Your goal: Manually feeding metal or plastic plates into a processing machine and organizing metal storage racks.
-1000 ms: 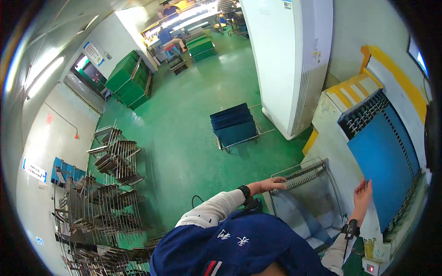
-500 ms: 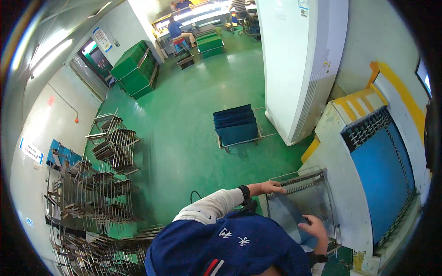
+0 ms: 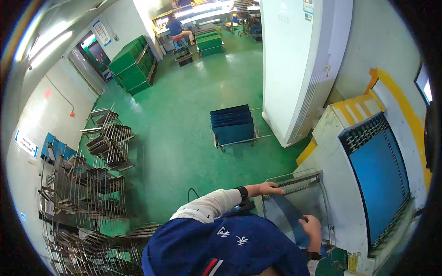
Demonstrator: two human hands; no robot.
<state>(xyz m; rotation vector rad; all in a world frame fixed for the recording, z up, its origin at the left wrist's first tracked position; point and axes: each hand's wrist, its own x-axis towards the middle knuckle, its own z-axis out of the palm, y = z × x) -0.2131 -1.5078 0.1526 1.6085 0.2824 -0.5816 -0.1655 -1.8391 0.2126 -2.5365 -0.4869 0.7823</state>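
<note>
A thin dark blue-grey panel [image 3: 289, 212] stands tilted in a wire rack [image 3: 321, 193] at the lower right. My left hand [image 3: 268, 189] is closed at the panel's far end, beside the rack's coiled-spring bar. At its near right edge, my right hand [image 3: 312, 226] is curled with the thumb towards the panel. The panel's lower part is hidden by my blue-clothed body. Right of the rack, a blue panel [image 3: 380, 172] lies on a sloping machine conveyor with chain links along its edges.
A floor rack of dark blue panels [image 3: 234, 133] stands ahead, beside a tall white cabinet [image 3: 287, 69]. Several metal racks [image 3: 92, 188] crowd the left wall. Green crates [image 3: 133, 64] are stacked farther off. A seated person [image 3: 175, 27] is at a lit far bench.
The view has shifted slightly, so the surroundings sit a little differently in the picture. Both hands stay at the panel, with little movement against the rack.
</note>
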